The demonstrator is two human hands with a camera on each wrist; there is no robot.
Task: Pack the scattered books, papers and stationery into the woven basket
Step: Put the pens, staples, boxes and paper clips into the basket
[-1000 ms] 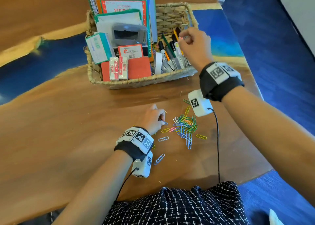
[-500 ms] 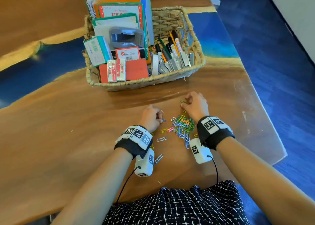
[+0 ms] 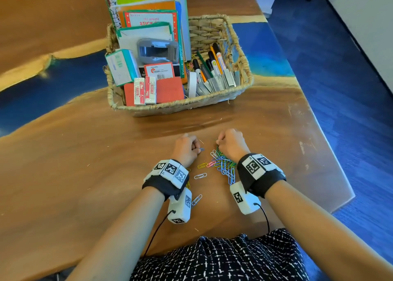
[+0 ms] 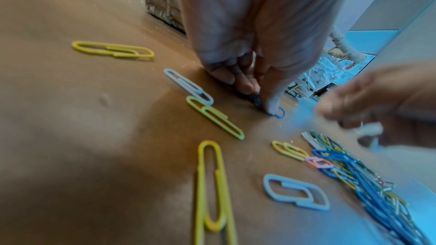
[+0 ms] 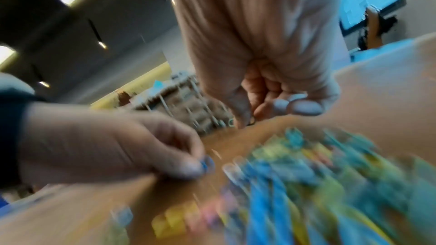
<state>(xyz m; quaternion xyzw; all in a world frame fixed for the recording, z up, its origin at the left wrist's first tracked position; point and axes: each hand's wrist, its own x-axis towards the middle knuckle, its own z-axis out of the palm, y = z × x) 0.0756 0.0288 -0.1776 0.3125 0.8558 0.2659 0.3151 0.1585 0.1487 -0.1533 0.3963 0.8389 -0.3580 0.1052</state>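
Dozens of paper clips (image 3: 222,165) lie loose on the table (image 3: 74,174), well short of the woven basket (image 3: 242,68). Left hand (image 3: 186,149) pinches one blue clip (image 4: 279,113) flat against the wood; right hand (image 3: 230,144) is curled into the pile's far edge, contents unclear. Risks: thin clips slipping from the pinch, or tangled ones dropping off during the carry.

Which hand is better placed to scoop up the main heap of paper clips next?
Right. The right hand sits at the far edge of the paper clip heap, fingers curled on some clips. The left hand is off to the side, pinching a single blue clip against the table.
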